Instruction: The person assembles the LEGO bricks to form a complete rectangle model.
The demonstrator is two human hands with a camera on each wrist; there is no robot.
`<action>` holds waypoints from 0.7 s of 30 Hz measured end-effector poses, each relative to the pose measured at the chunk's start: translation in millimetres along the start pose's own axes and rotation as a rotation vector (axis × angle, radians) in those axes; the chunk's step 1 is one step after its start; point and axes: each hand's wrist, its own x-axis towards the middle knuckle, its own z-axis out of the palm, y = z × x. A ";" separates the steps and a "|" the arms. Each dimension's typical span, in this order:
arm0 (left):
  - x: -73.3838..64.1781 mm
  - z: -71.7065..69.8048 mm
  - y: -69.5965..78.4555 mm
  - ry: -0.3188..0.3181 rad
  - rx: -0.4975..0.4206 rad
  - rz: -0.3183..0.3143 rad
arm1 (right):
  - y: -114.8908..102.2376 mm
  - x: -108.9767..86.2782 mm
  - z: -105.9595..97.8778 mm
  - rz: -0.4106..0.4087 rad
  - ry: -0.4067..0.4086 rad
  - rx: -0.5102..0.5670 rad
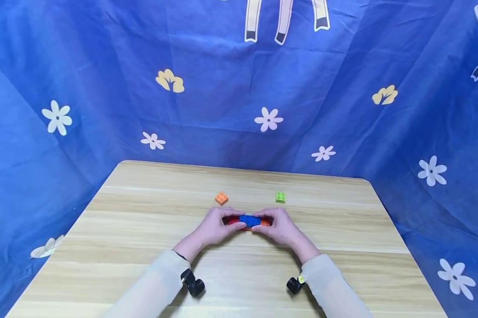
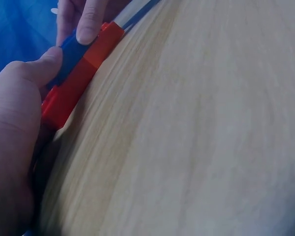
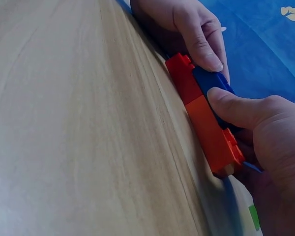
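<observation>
I'm looking at a person's two hands, busy with toy bricks on a wooden table (image 1: 248,278). Make the blue brick (image 1: 250,220) the middle of a clock, with twelve pointing away from the person. The blue brick sits on top of two bricks that touch end to end, right over the line where they meet. The red brick (image 2: 73,93) pokes out at nine o'clock, and the long orange brick (image 3: 211,135) pokes out at three.

The left hand (image 1: 216,227) comes in from nine o'clock and pinches the blue brick, its thumb on the near side. The right hand (image 1: 281,227) does the same from three o'clock. Both hands are nearly closed, with just the brick between thumb and fingers.

A small orange brick (image 1: 221,198) lies alone at ten o'clock, and a green brick (image 1: 280,197) lies alone at two. Past the table, at twelve, hangs a blue cloth (image 1: 219,106) with white flowers.
</observation>
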 end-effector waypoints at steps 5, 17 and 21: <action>0.8 3.5 1.1 0.000 0.008 0.004 | 0.0 -3.0 -1.4 -0.007 0.009 0.012; 0.0 4.6 -5.4 0.034 0.036 0.050 | 2.3 0.9 0.4 0.001 0.016 0.020; 0.0 5.6 -7.8 0.040 0.043 0.070 | 2.0 0.7 -1.2 0.016 0.009 0.007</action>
